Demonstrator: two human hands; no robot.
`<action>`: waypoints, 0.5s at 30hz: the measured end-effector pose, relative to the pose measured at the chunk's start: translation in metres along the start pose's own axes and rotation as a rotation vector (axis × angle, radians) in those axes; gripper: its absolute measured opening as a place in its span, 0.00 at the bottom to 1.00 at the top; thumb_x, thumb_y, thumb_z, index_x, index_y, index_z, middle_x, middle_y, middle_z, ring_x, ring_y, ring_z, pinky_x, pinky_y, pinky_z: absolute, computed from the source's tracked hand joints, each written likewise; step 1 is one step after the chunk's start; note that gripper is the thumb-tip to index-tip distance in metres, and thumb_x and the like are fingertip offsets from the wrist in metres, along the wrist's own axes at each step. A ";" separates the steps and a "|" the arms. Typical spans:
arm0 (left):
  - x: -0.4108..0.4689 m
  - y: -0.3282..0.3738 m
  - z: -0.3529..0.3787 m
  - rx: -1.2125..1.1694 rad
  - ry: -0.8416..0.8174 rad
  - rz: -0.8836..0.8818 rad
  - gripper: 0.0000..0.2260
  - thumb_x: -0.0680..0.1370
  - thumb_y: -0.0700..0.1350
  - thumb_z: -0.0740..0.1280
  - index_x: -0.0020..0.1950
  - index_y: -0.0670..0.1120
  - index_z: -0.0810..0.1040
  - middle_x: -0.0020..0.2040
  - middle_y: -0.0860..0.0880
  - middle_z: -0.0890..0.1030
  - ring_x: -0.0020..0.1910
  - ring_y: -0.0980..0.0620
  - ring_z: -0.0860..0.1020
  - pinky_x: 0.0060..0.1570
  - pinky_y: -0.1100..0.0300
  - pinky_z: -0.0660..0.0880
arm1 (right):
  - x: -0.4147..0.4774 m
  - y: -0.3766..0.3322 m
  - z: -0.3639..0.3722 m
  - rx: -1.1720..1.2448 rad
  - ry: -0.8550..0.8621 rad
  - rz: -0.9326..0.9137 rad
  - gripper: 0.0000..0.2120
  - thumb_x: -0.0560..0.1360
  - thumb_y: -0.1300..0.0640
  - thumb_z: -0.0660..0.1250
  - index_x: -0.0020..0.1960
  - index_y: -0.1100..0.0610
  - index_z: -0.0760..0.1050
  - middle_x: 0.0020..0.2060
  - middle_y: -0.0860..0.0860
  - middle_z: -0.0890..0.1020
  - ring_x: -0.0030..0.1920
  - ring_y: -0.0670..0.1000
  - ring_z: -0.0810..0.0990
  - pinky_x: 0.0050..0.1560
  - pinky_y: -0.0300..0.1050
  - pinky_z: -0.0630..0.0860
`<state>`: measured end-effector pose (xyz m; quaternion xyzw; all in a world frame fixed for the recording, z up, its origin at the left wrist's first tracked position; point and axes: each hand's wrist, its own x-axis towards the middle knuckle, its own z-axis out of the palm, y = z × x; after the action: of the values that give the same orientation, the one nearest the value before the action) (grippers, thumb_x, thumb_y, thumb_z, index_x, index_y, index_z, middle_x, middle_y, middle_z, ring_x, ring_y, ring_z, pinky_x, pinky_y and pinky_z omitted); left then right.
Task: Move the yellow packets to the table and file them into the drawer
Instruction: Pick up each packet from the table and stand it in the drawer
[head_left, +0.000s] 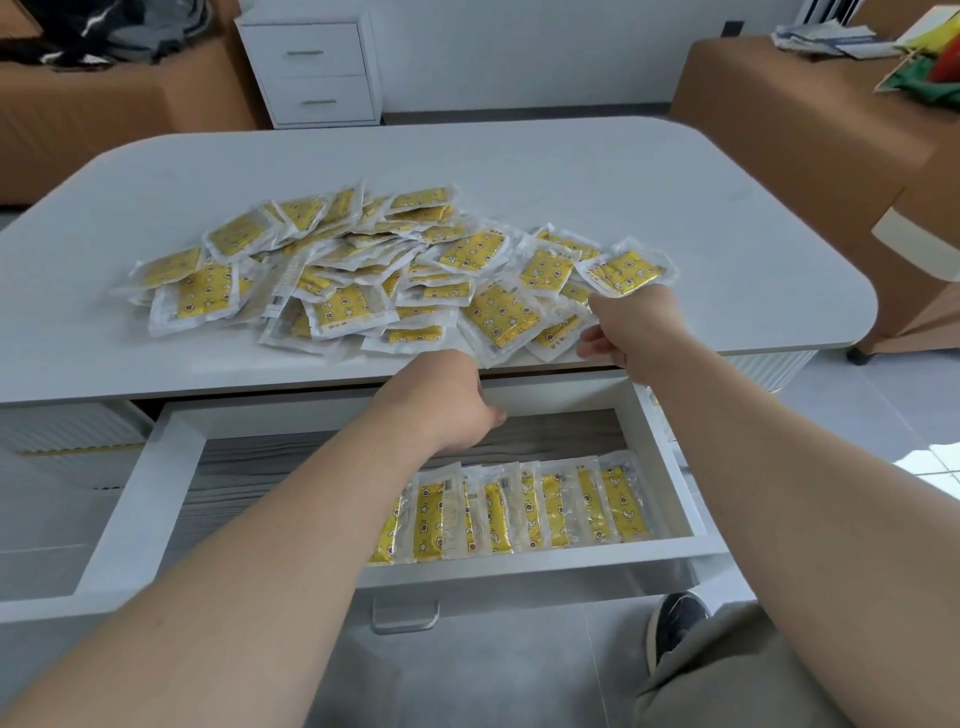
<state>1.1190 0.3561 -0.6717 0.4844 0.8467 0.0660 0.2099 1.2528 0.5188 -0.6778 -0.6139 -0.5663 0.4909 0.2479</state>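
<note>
The white table (675, 171) carries a loose pile of yellow packets (363, 275). Beneath it, the open drawer (140, 499) holds a filed row (545, 509) standing on edge. The packets look light, floppy and slick, so they are best pinched by a sealed border. The right hand (631, 332) touches the pile's right edge with its thumb spread and fingers hidden, so its grip is unclear. The left hand (447, 402) sits at the table's front edge with fingers hidden, its hold likewise unclear.

Yellow packets (501, 312) printed with small star and flower shapes, edged in clear plastic, lie on the pale grey table (519, 166). Below it, the white drawer (140, 493) has a grey wood-grain floor.
</note>
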 end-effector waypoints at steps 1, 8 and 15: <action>0.000 -0.001 0.000 0.000 -0.002 -0.001 0.14 0.76 0.58 0.71 0.50 0.47 0.81 0.47 0.50 0.80 0.47 0.49 0.79 0.47 0.55 0.78 | 0.000 -0.001 0.001 -0.008 0.001 -0.007 0.09 0.81 0.55 0.65 0.46 0.60 0.72 0.34 0.55 0.84 0.27 0.53 0.84 0.22 0.36 0.68; 0.000 0.000 0.000 0.003 0.003 -0.005 0.14 0.77 0.57 0.71 0.52 0.47 0.81 0.48 0.49 0.80 0.48 0.48 0.79 0.45 0.56 0.77 | -0.004 -0.001 0.006 -0.437 0.020 -0.196 0.21 0.76 0.41 0.70 0.44 0.58 0.69 0.33 0.51 0.80 0.34 0.51 0.79 0.30 0.42 0.68; 0.000 0.002 0.002 0.011 0.007 0.002 0.15 0.77 0.58 0.70 0.53 0.46 0.81 0.47 0.49 0.80 0.47 0.47 0.79 0.45 0.55 0.78 | -0.008 -0.005 0.010 -0.582 -0.022 -0.198 0.23 0.76 0.44 0.72 0.59 0.63 0.78 0.52 0.57 0.84 0.50 0.57 0.82 0.48 0.49 0.79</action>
<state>1.1210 0.3566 -0.6727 0.4860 0.8474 0.0633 0.2043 1.2425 0.5099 -0.6755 -0.5956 -0.7429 0.2880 0.1024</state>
